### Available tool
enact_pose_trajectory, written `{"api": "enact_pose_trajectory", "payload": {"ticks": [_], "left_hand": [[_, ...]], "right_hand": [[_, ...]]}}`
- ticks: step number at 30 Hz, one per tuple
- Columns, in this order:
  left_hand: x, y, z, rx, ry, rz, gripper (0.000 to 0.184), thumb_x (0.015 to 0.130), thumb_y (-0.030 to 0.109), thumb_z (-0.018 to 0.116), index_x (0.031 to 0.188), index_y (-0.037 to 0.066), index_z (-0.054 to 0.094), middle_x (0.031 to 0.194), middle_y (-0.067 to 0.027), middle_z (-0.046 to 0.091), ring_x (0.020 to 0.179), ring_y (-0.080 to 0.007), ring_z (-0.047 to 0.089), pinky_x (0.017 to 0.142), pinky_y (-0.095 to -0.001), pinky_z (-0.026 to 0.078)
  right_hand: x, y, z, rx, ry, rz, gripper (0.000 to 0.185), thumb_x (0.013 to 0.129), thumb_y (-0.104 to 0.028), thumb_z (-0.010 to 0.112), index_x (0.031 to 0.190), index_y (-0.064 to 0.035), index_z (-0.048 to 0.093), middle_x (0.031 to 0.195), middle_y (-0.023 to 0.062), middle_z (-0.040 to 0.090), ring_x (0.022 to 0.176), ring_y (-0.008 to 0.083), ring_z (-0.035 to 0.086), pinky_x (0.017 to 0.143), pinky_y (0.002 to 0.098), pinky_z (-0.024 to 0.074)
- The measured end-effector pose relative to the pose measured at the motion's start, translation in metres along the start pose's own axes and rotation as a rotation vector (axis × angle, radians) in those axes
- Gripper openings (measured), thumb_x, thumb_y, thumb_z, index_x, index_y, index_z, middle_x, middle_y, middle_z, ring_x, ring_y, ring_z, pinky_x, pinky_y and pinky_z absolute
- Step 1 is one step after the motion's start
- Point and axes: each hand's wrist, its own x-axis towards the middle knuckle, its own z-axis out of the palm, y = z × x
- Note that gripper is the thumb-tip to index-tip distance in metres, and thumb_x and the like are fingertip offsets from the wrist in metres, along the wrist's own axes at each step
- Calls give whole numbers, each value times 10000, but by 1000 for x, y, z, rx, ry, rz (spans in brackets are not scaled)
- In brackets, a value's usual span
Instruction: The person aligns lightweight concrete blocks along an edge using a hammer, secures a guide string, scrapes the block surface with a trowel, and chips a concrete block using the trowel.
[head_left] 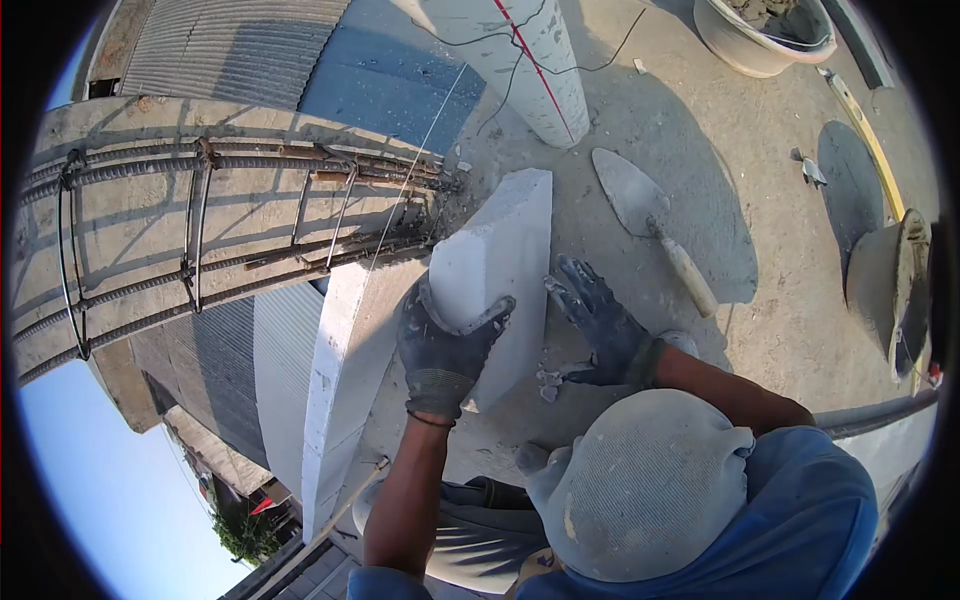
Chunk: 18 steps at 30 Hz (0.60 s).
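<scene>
My left hand (450, 335), in a dark work glove, is closed around the near end of a white concrete block (520, 240). Its thumb presses against the block's right side. My right hand (605, 325), gloved and smeared with mortar, is just right of the block with fingers spread and nothing held. Small mortar crumbs (548, 385) lie beside its thumb. A pointed trowel (630, 195) rests on the floor beyond my right hand, its handle angled toward me. Another white block (340, 370) stands on edge left of my left hand.
A rebar cage (190, 165) runs in from the left, with a taut string (425, 135) crossing it. A white post with a red line (540, 75) stands ahead. Right are a mortar tub (755, 55), a yellow level (868, 140) and a tipped bucket (875, 285). Grey cloth (650, 485) fills the front.
</scene>
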Motion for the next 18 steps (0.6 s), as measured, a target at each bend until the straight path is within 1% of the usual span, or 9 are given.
{"api": "enact_pose_trajectory", "payload": {"ticks": [1,2,5,8,10,12,14,16,18], "left_hand": [[14,13,6,15,-7,8,861,647,528,877,1205,-53,574,1075,-226,649,971,-386,645,871,-442,527],[27,25,12,61,-10,-40,854,652,529,872,1204,-53,579,1093,-229,648,1000,-386,638,897,-444,517],[55,32,17,119,2,-99,836,659,522,866,1201,-50,587,1118,-232,648,1047,-384,626,939,-444,496],[74,30,17,107,18,-145,812,664,515,859,1195,-40,596,1137,-238,644,1065,-384,620,956,-445,486],[84,28,22,211,230,-5,702,638,455,891,1069,-48,660,951,-192,717,867,-327,695,803,-400,538],[94,31,25,213,198,-70,711,631,470,890,1058,-51,665,946,-195,718,871,-332,695,811,-408,536],[105,40,29,209,163,-131,721,624,486,888,1048,-54,669,942,-198,718,874,-336,695,819,-416,535],[111,54,35,141,51,-219,821,638,539,863,1163,-39,609,1120,-233,652,1066,-392,621,949,-463,486],[116,45,47,132,52,-248,804,650,537,858,1153,-40,614,1115,-236,657,1072,-398,621,937,-454,495]], "right_hand": [[17,-1,2,12,-32,-83,1292,677,-674,766,1544,51,141,1580,348,95,1480,509,93,1201,559,172],[29,-2,8,26,-20,-81,1292,677,-674,766,1544,51,141,1580,348,95,1480,509,93,1201,559,172],[57,8,24,-87,-12,-77,1407,651,-764,710,1467,207,100,1552,410,67,1475,543,28,1218,559,83],[90,24,36,-53,111,-170,1442,590,-757,732,1475,194,106,1557,403,51,1478,536,24,1222,557,83],[104,28,38,42,185,-160,1457,544,-686,792,1482,182,90,1566,387,47,1478,538,25,1223,562,88],[115,38,36,71,215,-171,1402,540,-475,908,1491,158,97,1565,387,59,1478,539,29,1221,562,110],[119,52,37,134,299,-235,1414,532,-448,920,1501,142,75,1571,378,52,1479,536,26,1221,562,114],[120,68,37,133,279,-179,1430,528,-453,921,1511,123,57,1577,368,40,1483,527,14,1220,565,116],[122,79,35,140,303,-191,1439,528,-469,919,1518,115,53,1588,349,35,1488,517,2,1219,563,120]]}}
